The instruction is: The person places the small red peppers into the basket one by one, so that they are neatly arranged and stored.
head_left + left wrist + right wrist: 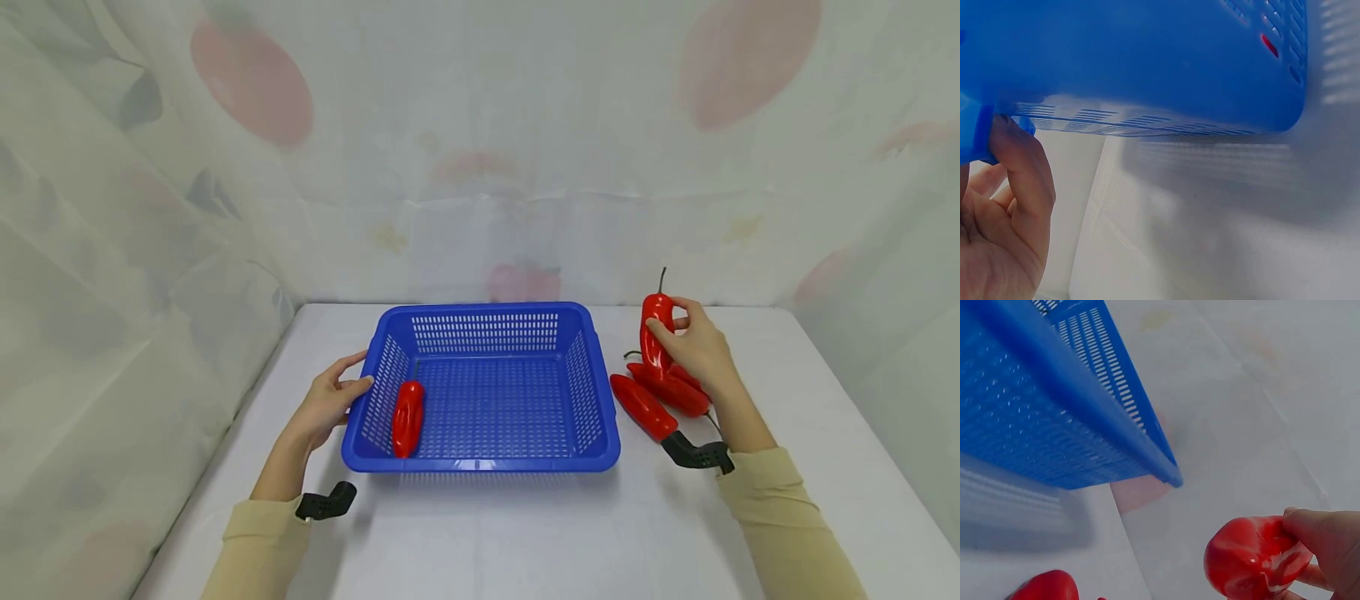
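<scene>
A blue plastic basket [480, 465] with slotted walls stands mid-table, and one red chili pepper [408, 419] lies inside it along the left wall. My left hand [324, 404] grips the basket's left rim, thumb on top and fingers beneath, as the left wrist view also shows. To the right of the basket my right hand [697, 337] pinches another red pepper [657, 321] between thumb and fingers, its dark stem pointing up. In the right wrist view that held pepper [1250, 559] is seen end-on. Below it several red peppers [643, 408] lie in a loose pile.
A white cloth covers the table [480, 542]. Behind it hangs a pale curtain [465, 125] with faded fruit prints, and similar fabric [97, 333] closes off the left side. Black wrist mounts [327, 502] sit on both forearms.
</scene>
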`<control>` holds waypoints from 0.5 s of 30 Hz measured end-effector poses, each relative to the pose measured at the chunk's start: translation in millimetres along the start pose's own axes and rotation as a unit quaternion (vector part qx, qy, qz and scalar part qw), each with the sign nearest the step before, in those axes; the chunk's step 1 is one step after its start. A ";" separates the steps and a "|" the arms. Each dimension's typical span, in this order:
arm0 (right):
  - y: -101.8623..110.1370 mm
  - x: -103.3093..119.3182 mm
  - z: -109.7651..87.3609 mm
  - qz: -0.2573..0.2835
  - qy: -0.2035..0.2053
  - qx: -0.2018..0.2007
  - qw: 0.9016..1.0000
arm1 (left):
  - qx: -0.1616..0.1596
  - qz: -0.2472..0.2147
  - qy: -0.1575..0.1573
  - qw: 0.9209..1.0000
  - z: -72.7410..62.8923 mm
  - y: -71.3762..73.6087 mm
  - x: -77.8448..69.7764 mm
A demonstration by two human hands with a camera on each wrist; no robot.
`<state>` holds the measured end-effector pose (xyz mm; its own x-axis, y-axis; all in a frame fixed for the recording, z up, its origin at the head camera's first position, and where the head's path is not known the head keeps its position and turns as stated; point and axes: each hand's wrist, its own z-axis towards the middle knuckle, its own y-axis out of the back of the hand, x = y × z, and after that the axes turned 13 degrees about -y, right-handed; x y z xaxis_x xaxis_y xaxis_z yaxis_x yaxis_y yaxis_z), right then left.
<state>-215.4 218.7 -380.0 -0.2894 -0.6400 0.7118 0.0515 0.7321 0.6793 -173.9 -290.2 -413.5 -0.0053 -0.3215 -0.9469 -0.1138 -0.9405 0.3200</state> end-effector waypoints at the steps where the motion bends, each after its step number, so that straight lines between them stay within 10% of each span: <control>1: -0.7 2.1 -0.3 0.000 -0.002 0.002 1.000 | -0.001 0.001 -0.001 1.000 1.3 0.7 3.7; 15: -17.3 33.9 -1.7 -0.005 0.020 0.025 0.999 | -0.003 0.001 0.002 1.000 1.8 1.5 5.4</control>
<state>-224.4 184.0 -367.3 -0.2504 -0.6549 0.7130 0.0012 0.7363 0.6767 -175.9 -293.2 -418.1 -0.0009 -0.3236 -0.9462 -0.1084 -0.9406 0.3218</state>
